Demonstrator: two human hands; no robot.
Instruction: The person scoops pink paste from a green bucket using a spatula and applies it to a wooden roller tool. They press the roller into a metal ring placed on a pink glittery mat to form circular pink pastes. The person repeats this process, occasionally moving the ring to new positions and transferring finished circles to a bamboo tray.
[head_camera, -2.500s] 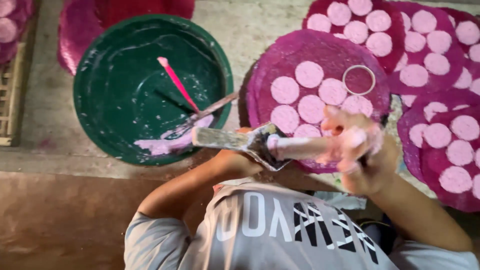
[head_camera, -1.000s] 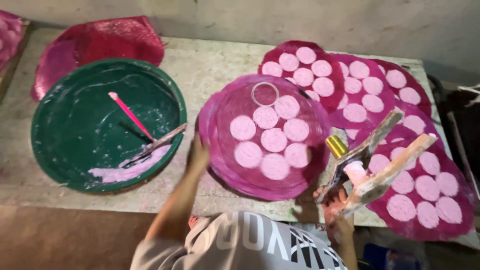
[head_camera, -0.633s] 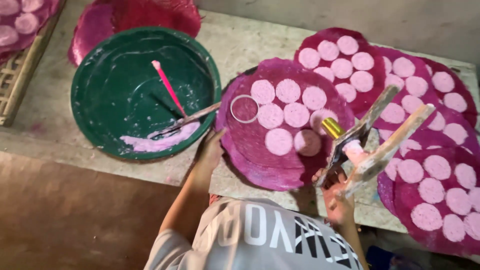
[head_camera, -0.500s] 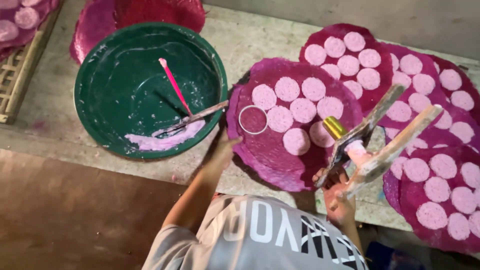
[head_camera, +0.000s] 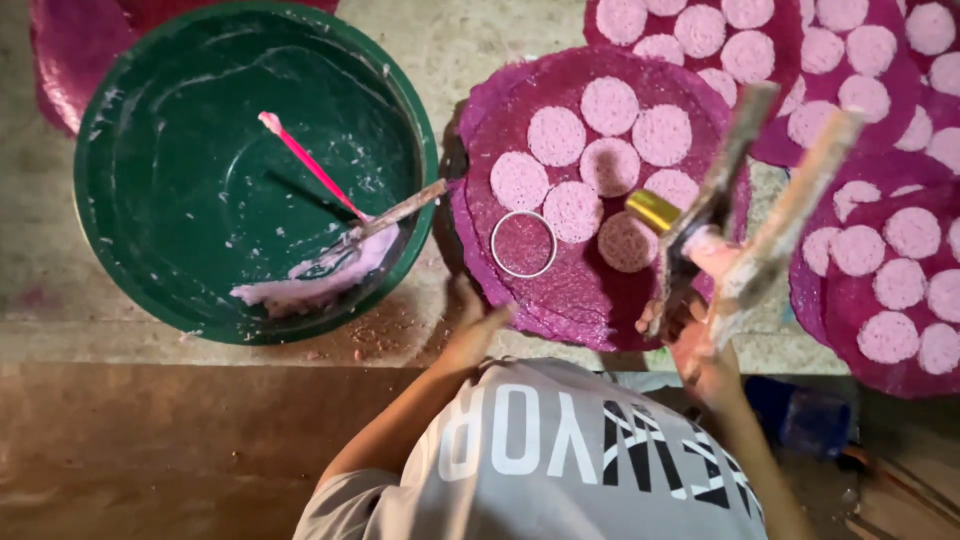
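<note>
My left hand rests with its fingers apart on the near edge of a round magenta mat. Several pale pink discs lie on the mat, and a thin metal ring sits at its lower left. My right hand is closed around two paste-smeared flat blades and a small gold-capped piece, held up over the mat's right side.
A big green basin stands at the left with pink paste, a pink stick and a spatula in it. More magenta mats with discs fill the right and far side. A blue object lies below the bench edge.
The mat has turned under my left hand, carrying the ring from its far side round to the near left. My right hand has kept the blades raised. The view has moved closer.
</note>
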